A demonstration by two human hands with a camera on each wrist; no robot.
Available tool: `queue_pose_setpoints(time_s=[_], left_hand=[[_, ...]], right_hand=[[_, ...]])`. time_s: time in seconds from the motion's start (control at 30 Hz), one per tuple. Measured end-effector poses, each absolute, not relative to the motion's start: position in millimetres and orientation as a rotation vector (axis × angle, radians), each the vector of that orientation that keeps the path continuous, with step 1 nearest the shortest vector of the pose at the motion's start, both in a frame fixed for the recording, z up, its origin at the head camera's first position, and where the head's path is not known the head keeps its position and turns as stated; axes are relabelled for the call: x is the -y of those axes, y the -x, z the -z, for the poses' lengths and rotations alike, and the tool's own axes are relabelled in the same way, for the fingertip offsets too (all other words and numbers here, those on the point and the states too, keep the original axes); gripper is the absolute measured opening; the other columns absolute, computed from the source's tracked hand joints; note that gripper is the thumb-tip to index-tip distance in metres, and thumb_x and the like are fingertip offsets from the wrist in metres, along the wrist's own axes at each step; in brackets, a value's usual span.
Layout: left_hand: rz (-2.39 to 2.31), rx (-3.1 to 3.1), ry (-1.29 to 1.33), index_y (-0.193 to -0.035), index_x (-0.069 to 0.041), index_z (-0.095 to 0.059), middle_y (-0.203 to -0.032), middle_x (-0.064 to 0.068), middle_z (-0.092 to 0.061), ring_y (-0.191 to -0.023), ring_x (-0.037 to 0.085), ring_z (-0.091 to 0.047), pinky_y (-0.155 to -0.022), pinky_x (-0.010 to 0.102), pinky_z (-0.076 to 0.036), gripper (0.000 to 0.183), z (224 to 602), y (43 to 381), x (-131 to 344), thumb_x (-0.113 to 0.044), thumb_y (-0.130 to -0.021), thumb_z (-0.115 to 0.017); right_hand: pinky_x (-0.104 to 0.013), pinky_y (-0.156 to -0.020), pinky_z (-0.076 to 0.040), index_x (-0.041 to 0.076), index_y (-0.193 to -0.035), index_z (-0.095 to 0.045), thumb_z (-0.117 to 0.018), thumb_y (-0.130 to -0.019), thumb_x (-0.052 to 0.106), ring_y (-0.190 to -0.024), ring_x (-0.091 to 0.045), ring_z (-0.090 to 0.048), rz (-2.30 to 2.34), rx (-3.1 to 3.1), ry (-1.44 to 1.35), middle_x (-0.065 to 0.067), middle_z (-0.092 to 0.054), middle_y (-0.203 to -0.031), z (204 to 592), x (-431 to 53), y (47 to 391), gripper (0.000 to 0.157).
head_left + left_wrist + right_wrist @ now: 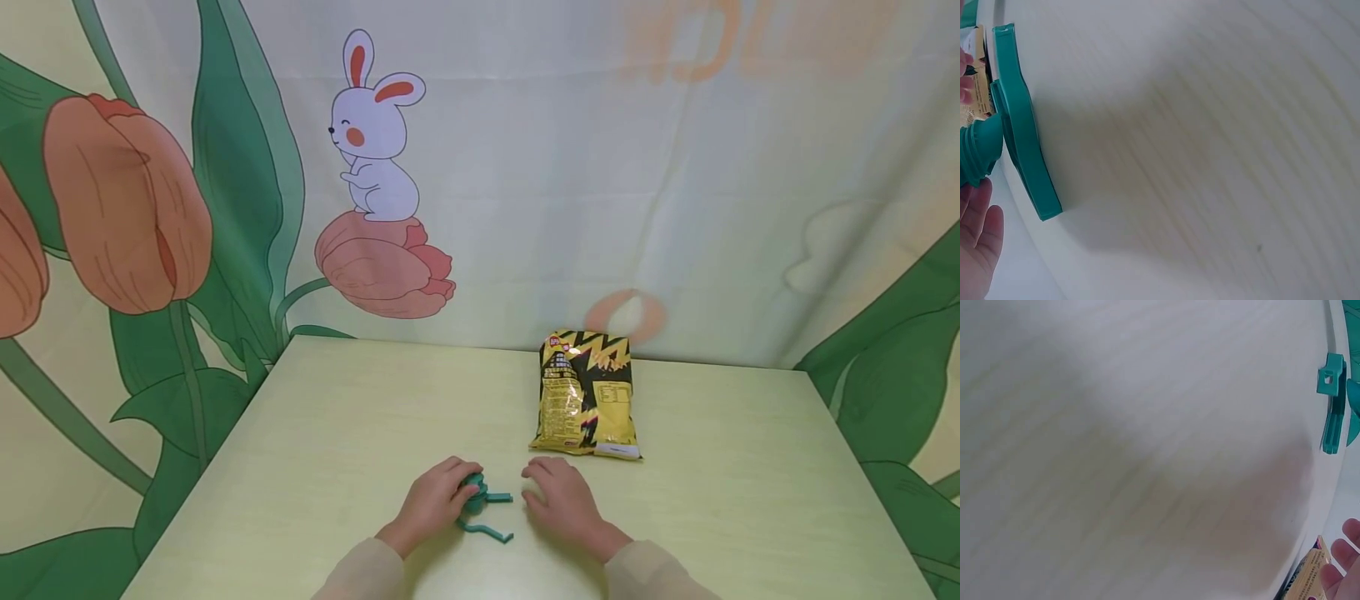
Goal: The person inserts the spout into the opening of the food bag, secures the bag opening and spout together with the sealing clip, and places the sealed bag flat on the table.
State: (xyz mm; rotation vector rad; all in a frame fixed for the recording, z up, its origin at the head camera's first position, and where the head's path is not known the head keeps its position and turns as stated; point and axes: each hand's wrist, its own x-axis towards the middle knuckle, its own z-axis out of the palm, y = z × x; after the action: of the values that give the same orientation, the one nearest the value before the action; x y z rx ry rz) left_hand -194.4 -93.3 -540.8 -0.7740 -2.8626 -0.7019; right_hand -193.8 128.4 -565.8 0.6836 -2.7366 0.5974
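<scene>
A teal plastic bag clip with a round ribbed spout is at the front middle of the table. My left hand grips it by the spout, thumb in front and fingers behind. Its two slim arms stand spread apart and point right; the lower arm is bent near its tip. The left wrist view shows one long bar of the clip edge-on by the tabletop. Just right of the arm tips, my right hand hovers or rests with loosely bent fingers, holding nothing. The right wrist view catches only its fingertips.
Behind my right hand, a black and yellow snack bag lies flat, its printed back facing up. The pale wood-grain table ends at a hanging cloth printed with tulips and a rabbit.
</scene>
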Motion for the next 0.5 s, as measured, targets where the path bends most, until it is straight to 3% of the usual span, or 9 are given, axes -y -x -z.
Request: queue_pose_setpoints(time_s=[0.5], left_hand=[[0.723, 2.798, 0.745, -0.107, -0.013, -0.060, -0.096, -0.003, -0.060, -0.081, 0.008, -0.056, -0.068, 0.022, -0.047, 0.026, 534, 196, 94, -0.022, -0.083, -0.060]], right_hand=[[-0.037, -0.084, -0.044, 0.013, -0.094, -0.063, -0.066, -0.077, 0.024, -0.097, -0.020, -0.054, -0.556, 2.629, -0.699, -0.003, -0.061, -0.103, 554, -143, 202, 0.020]])
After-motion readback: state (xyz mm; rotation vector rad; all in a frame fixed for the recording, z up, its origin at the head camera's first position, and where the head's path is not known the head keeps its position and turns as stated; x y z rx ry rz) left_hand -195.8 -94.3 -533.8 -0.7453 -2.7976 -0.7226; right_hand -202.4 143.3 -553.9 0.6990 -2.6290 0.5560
